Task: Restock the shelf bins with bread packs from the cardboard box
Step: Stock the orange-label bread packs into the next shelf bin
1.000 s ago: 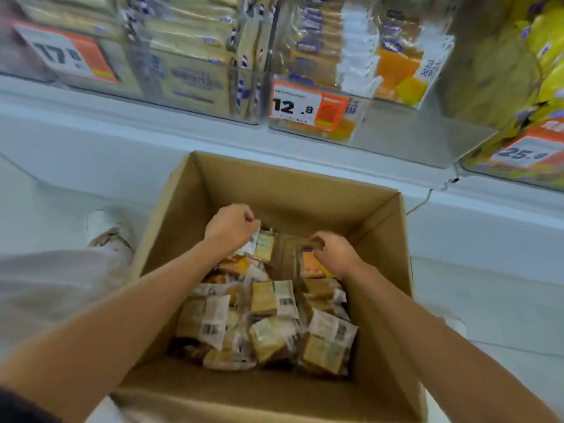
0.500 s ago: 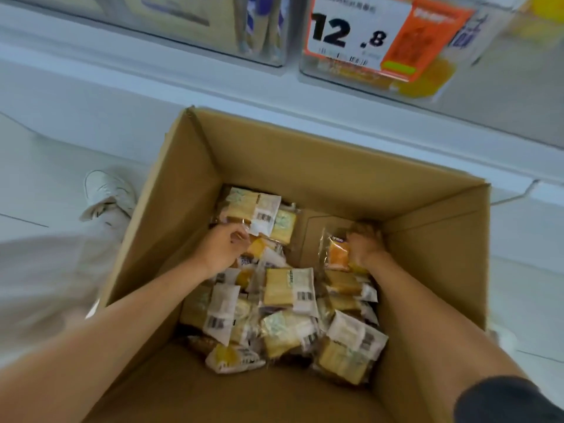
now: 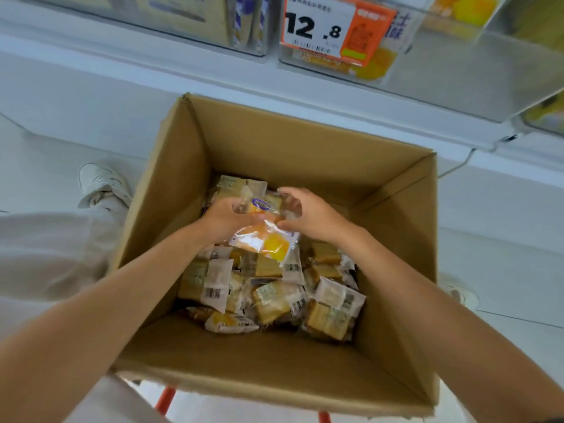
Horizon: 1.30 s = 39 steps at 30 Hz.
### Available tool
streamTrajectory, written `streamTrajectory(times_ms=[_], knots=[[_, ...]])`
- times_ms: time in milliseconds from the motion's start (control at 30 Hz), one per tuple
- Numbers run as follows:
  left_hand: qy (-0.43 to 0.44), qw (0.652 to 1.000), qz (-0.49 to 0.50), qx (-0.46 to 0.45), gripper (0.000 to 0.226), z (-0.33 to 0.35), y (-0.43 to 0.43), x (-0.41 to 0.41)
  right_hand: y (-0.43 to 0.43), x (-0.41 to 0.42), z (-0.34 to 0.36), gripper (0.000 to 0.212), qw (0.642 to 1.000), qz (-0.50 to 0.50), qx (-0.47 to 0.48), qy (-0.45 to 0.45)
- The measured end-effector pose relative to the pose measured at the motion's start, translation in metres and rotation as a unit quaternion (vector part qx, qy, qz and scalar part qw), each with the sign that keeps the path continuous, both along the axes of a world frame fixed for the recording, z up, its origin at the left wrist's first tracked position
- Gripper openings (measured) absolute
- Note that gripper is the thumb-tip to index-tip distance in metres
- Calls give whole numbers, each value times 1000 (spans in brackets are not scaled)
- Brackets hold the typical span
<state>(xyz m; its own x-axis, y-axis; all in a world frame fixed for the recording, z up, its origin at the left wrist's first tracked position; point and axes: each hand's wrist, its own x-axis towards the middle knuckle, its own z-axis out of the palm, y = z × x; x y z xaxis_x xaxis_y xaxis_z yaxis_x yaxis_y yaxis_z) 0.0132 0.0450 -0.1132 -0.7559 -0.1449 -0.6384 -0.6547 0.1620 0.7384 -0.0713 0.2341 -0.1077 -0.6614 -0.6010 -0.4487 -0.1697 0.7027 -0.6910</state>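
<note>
Pack (image 3: 265,241) sits mid-frame over the box (image 3: 274,138), held two-handed: left hand (image 3: 224,218) grip wrapped round its upper-left end, right hand (image 3: 314,216) grip pinching the clear wrap at the upper-right edge. Long axis runs diagonal, from between the hands down toward lower right. Bin (image 3: 427,74) with the 12.8 tag (image 3: 329,29) is straight up-frame, top centre — so I'd judge the move goes up and away, both hands about equally near. Box holds a loose heap of packs (image 3: 271,297) lying every which way — bin shows orange-yellow stock behind the tag.
</note>
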Motion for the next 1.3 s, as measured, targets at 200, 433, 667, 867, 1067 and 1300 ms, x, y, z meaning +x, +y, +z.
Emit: streamTrajectory(times_ms=[200, 433, 667, 867, 1067, 1300], knots=[[52, 990, 114, -64, 14, -7, -22, 32, 16, 68, -78, 82, 988, 75, 134, -32], [54, 991, 107, -56, 12, -9, -27, 41, 20, 65, -107, 38, 989, 41, 134, -49], [16, 999, -34, -36, 83, 8, -17, 26, 30, 7, 3, 27, 992, 2, 8, -124], [93, 993, -36, 65, 30, 65, 28, 3, 33, -1, 84, 29, 995, -54, -70, -49], [143, 988, -51, 24, 43, 134, 36, -10, 51, -2, 157, 85, 993, 20, 36, 113], [218, 970, -107, 19, 35, 224, 67, -42, 64, -16, 238, 98, 954, 37, 46, 295]])
